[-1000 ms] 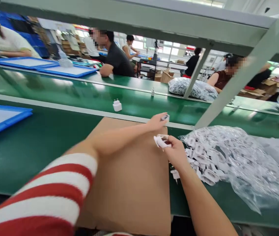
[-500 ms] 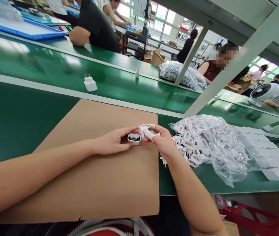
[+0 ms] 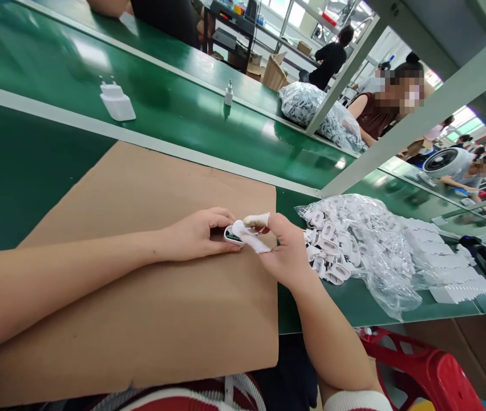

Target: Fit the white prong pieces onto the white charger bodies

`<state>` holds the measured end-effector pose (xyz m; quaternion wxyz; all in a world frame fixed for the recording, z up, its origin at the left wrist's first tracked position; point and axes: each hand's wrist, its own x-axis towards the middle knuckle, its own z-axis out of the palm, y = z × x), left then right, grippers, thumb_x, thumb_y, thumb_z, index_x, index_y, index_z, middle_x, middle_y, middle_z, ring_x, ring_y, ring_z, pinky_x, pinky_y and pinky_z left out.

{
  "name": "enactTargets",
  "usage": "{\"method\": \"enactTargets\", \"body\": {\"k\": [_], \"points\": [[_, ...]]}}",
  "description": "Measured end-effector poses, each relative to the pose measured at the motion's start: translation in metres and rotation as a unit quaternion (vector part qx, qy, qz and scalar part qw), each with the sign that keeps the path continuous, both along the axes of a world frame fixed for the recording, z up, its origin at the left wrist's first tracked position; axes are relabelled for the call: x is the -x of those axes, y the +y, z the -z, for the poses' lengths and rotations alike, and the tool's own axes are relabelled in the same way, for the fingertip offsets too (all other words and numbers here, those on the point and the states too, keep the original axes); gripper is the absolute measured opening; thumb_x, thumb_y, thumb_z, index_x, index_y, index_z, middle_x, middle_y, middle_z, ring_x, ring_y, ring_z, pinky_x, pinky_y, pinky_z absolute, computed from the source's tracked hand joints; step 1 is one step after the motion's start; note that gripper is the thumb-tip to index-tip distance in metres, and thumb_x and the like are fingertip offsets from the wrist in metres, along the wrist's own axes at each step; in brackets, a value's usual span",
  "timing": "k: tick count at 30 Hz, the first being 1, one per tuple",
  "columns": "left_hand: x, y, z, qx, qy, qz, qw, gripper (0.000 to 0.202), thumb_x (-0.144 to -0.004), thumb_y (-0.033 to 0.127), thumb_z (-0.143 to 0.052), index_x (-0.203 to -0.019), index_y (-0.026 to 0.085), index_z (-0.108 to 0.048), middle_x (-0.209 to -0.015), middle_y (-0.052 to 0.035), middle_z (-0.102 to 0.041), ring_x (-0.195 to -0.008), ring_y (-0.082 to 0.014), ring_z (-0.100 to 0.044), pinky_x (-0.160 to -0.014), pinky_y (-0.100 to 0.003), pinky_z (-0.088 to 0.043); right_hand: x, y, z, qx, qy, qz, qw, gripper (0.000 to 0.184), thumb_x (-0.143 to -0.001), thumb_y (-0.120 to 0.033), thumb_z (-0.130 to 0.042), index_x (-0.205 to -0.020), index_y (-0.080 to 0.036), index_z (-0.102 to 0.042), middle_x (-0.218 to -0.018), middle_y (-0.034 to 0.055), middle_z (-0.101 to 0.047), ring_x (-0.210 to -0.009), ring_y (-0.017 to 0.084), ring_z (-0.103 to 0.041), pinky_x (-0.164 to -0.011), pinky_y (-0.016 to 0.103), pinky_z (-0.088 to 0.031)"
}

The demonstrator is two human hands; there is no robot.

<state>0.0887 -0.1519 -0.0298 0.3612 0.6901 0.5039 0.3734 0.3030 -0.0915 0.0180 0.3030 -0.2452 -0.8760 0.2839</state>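
Right over the cardboard (image 3: 161,325), there they were, my two hands close together: the left hand (image 3: 194,235) curled round a white case (image 3: 233,242), its open end and green board (image 3: 230,234) towards the right hand (image 3: 286,249), which pinched a small white part (image 3: 238,228) between covered finger and thumb, right at that opening! To the right, on the green tabletop (image 3: 16,154), lay a clear bag (image 3: 392,285) with white pieces (image 3: 328,245) at its mouth, while beyond the cardboard stood a plug (image 3: 117,104), prongs up, and a smaller plug (image 3: 228,95).
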Motion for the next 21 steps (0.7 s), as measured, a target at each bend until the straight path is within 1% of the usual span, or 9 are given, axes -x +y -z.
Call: {"method": "enactTargets", "body": {"k": [2,4,6,10,14,18,21], "points": [[0.0,0.0,0.0,-0.009,-0.003,0.005,1.0,0.036,-0.087,0.059,-0.071,-0.096,0.024,-0.077,-0.105,-0.0045,-0.069,-0.099,-0.0245,-0.065,-0.085,-0.031,-0.054,0.003,-0.001,0.003,-0.056,-0.046,-0.012,0.997,0.005,-0.095,-0.027,-0.063,-0.094,-0.024,-0.067,-0.088,0.0041,-0.071,-0.087,0.02,-0.062,-0.079,0.034,-0.05],[0.001,0.0,-0.001,-0.014,0.001,0.01,1.0,0.034,-0.089,0.056,-0.07,-0.095,0.023,-0.077,-0.102,-0.0039,-0.068,-0.096,-0.0227,-0.065,-0.083,-0.029,-0.053,0.007,-0.001,0.006,-0.089,-0.062,-0.017,0.994,0.011,-0.096,-0.027,-0.061,-0.086,-0.023,-0.062,-0.082,0.0038,-0.068,-0.083,0.02,-0.059,-0.074,0.033,-0.047],[0.001,-0.001,-0.001,-0.019,0.002,0.012,1.0,0.031,-0.09,0.052,-0.071,-0.095,0.023,-0.077,-0.101,-0.0034,-0.067,-0.095,-0.0212,-0.064,-0.083,-0.028,-0.052,0.01,-0.001,0.009,-0.107,-0.055,-0.014,0.993,0.016,-0.096,-0.026,-0.06,-0.08,-0.023,-0.057,-0.078,0.0028,-0.065,-0.078,0.019,-0.056,-0.07,0.031,-0.044],[0.001,0.0,0.001,-0.028,0.0,0.013,1.0,0.028,-0.09,0.05,-0.072,-0.095,0.023,-0.077,-0.101,-0.003,-0.066,-0.095,-0.0201,-0.063,-0.083,-0.027,-0.051,0.012,-0.002,0.015,-0.143,-0.025,0.005,0.989,0.019,-0.091,-0.02,-0.06,-0.075,-0.023,-0.051,-0.074,0.0018,-0.06,-0.073,0.017,-0.053,-0.066,0.029,-0.042],[0.002,0.001,0.004,-0.032,-0.007,0.017,0.999,0.029,-0.091,0.05,-0.072,-0.099,0.023,-0.077,-0.104,-0.003,-0.067,-0.098,-0.0208,-0.063,-0.084,-0.027,-0.05,0.012,-0.004,0.017,-0.157,-0.017,0.027,0.987,0.018,-0.091,-0.019,-0.059,-0.075,-0.024,-0.051,-0.077,0.003,-0.062,-0.076,0.018,-0.056,-0.068,0.03,-0.045],[0.003,0.001,0.002,-0.021,-0.006,0.018,1.0,0.029,-0.09,0.049,-0.072,-0.09,0.021,-0.076,-0.099,-0.003,-0.064,-0.09,-0.0193,-0.063,-0.08,-0.027,-0.049,0.014,-0.005,0.015,-0.156,-0.037,0.024,0.987,0.018,-0.093,-0.023,-0.06,-0.077,-0.024,-0.053,-0.077,0.0031,-0.063,-0.078,0.019,-0.057,-0.069,0.03,-0.045],[0.002,0.0,-0.001,-0.019,-0.005,0.021,1.0,0.029,-0.09,0.048,-0.072,-0.085,0.02,-0.074,-0.097,-0.0029,-0.063,-0.086,-0.0185,-0.061,-0.079,-0.027,-0.049,0.015,-0.006,0.013,-0.166,-0.053,0.026,0.984,0.02,-0.093,-0.023,-0.058,-0.075,-0.024,-0.051,-0.075,0.0028,-0.062,-0.074,0.018,-0.055,-0.068,0.029,-0.042]]}}
